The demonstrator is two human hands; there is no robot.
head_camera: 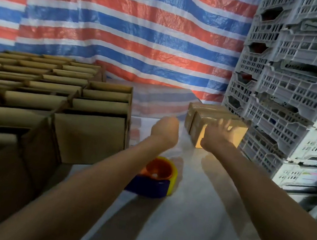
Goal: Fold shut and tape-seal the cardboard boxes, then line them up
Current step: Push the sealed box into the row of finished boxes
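Standing at the far right of the table (189, 218), against the stacked crates (293, 89), are two closed boxes (199, 124) side by side, apparently taped and lined up. The right hand (216, 134) reaches to the nearer one with fingers spread wide, gripping nothing; blur hides whether it touches. The left hand (165, 129) hovers just beside it, too blurred to tell whether its fingers are curled. The tape dispenser (156, 177) lies on the table, unheld. Many open boxes (52, 103) crowd the left, so I judge most of the work remains.
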